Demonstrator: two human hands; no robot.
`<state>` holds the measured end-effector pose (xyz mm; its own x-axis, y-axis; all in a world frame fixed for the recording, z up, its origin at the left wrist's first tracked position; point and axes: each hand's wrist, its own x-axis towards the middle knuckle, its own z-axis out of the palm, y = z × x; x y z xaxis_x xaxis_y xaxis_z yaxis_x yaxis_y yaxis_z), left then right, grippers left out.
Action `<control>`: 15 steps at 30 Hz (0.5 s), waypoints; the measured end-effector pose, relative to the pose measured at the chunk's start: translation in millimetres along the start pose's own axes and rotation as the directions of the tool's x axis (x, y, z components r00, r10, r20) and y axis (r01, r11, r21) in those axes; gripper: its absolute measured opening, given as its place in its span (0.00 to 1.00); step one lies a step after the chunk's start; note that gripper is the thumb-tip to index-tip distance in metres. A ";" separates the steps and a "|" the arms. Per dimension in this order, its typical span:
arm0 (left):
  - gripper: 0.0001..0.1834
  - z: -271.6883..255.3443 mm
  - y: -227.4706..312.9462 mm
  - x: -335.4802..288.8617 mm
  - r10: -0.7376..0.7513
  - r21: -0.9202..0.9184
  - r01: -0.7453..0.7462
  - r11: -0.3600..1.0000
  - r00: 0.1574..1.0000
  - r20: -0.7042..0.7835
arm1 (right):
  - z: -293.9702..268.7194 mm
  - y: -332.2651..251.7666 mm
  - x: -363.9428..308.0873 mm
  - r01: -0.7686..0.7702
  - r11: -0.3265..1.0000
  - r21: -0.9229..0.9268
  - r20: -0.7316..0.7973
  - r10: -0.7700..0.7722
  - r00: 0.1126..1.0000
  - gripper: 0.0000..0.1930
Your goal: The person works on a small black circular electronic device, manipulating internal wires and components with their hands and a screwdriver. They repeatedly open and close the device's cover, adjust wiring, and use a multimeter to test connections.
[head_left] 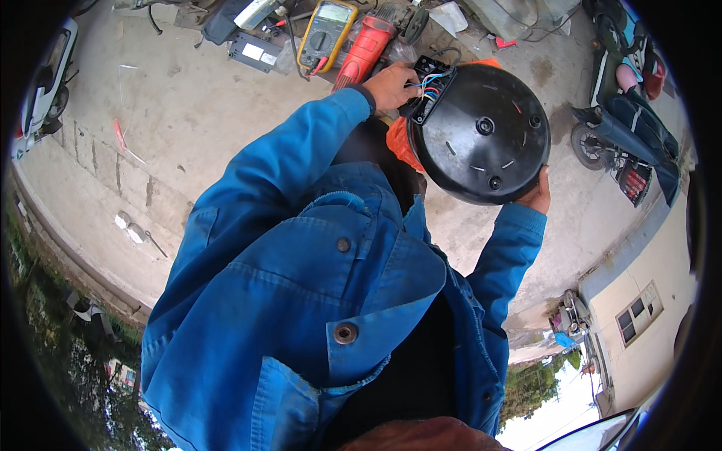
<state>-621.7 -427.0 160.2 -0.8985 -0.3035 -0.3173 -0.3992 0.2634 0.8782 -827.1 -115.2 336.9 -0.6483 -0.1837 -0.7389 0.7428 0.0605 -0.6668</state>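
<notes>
A round black housing (470, 154) with small bosses and slots in its face is tilted up in front of me. On its upper left side sits an uncovered black connection box (432, 89), with blue, white and red wires (430, 84) inside. My left hand (391, 88) is at the box's left edge, its fingers pinched on the wires; the fingertips are partly hidden. My right hand (536, 194) grips the lower right rim of the housing, most of its fingers out of sight underneath. Orange-red material (404, 144) shows behind the housing's left edge.
Beyond my left hand lie a yellow multimeter (326, 37), a red cylindrical tool (367, 51) and a flat dark box (254, 51) on the concrete floor (180, 105). A parked motorbike (628, 146) stands to the right. At the far left is another parked scooter (49, 86).
</notes>
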 end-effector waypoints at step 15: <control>0.20 0.9 -8.8 1.6 -0.114 -0.483 0.162 0.861 0.985 0.127 | -25.3 -2.3 43.8 -0.025 0.999 -0.029 -0.007 0.024 1.000 0.26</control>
<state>-619.8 -429.0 151.6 -0.8631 -0.2129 -0.4581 -0.4004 -0.2645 0.8773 -861.4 -98.5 303.5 -0.6311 -0.1755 -0.7556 0.7534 0.0932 -0.6509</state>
